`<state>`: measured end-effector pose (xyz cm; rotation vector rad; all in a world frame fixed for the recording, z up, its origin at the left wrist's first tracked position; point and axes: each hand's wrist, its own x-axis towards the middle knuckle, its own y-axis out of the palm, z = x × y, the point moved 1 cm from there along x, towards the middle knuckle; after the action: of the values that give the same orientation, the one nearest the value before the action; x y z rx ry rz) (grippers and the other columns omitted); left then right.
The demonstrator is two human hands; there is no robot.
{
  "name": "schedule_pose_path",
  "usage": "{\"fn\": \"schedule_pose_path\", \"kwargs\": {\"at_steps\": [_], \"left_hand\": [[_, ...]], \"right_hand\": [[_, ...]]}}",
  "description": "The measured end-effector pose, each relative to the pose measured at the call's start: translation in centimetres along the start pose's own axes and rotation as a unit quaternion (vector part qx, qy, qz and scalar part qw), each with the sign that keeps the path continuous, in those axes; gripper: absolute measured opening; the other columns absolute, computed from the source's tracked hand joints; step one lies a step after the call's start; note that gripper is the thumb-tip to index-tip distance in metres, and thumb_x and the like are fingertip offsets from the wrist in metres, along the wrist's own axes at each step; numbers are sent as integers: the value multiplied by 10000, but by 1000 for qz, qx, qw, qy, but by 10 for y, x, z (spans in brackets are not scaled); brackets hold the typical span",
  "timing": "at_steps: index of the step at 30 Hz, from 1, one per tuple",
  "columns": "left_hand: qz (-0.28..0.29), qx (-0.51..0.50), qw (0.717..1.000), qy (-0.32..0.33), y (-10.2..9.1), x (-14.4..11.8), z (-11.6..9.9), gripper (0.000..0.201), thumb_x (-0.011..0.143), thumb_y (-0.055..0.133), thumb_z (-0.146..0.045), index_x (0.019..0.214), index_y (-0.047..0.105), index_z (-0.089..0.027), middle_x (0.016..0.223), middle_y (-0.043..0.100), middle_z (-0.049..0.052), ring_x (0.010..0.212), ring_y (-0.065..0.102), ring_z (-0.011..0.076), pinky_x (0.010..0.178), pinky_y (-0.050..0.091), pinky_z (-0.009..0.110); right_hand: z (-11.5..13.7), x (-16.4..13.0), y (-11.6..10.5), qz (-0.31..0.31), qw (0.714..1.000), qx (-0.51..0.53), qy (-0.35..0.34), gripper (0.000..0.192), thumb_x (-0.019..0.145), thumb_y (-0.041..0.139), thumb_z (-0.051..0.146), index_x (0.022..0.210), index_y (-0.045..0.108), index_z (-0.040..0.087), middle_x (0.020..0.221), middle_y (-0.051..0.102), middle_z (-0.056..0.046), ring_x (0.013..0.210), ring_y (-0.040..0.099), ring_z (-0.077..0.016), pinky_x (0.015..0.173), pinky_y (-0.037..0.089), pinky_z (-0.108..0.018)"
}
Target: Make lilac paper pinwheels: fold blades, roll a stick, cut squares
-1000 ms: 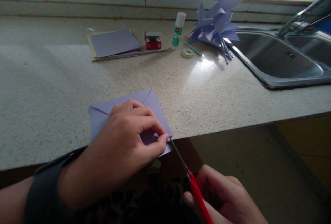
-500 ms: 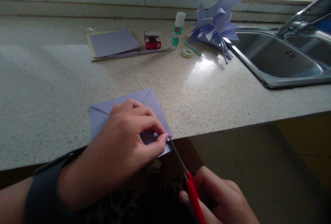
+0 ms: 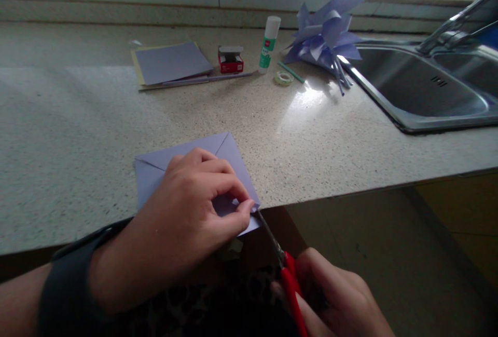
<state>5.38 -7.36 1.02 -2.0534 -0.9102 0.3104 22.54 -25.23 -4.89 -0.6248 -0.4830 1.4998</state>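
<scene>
1. The left hand (image 3: 187, 217) lies flat over a folded lilac paper (image 3: 218, 158) at the near edge of the table (image 3: 78, 134). Its fingers are curled, and thumb and forefinger are pinched shut on the paper's near right corner, which juts slightly past the table edge.
2. The right hand (image 3: 334, 295) is below the table edge, closed around the red handles of a pair of scissors (image 3: 286, 269). The blade tips point up and left, reaching the pinched corner just beside the left fingertips (image 3: 245, 207). I cannot tell how far apart the blades are.
3. Further back on the table lie a stack of paper sheets (image 3: 171, 63), a small red box (image 3: 230, 60), a glue stick (image 3: 268, 38) standing upright, a roll of tape (image 3: 282, 78) and a finished lilac paper flower (image 3: 324, 33) next to the sink (image 3: 420, 88).
4. The main risk, as I see it: the blade tips sit so close to the pinching thumb and forefinger that a closing stroke could nick the skin.
5. Another: the paper is held mostly by palm pressure, so a push from the scissors might slide it or spring the folds open, sending the cut off line.
6. The corner hangs unsupported over the edge, so it may bend away from the blades and tear instead of cutting cleanly.
</scene>
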Motion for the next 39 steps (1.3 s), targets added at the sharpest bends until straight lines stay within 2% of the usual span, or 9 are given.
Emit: {"fn": "schedule_pose_path", "kwargs": {"at_steps": [10,27,39], "left_hand": [[0,-1,1000,2,0,0,1,96,826,705,-324,748,753,-300,795,708,-20,905,560,247,816,380,418],[-1,-3,1000,-4,0,0,-1,104,820,703,-319,726,742,-299,792,706,-26,903,559,242,827,378,422],[4,-2,1000,0,-1,-1,0,104,833,696,-321,749,750,-291,808,707,-15,916,561,242,833,377,426]], "right_hand": [[0,0,0,7,1000,23,15,281,942,576,335,715,451,227,561,482,65,453,393,-71,388,322,-163],[7,5,12,-53,998,3,-23,288,951,588,347,725,451,235,520,546,66,393,474,-64,370,335,-146],[10,4,19,-70,998,-7,-2,307,948,582,393,720,444,240,521,550,52,400,501,-85,381,362,-168]]}}
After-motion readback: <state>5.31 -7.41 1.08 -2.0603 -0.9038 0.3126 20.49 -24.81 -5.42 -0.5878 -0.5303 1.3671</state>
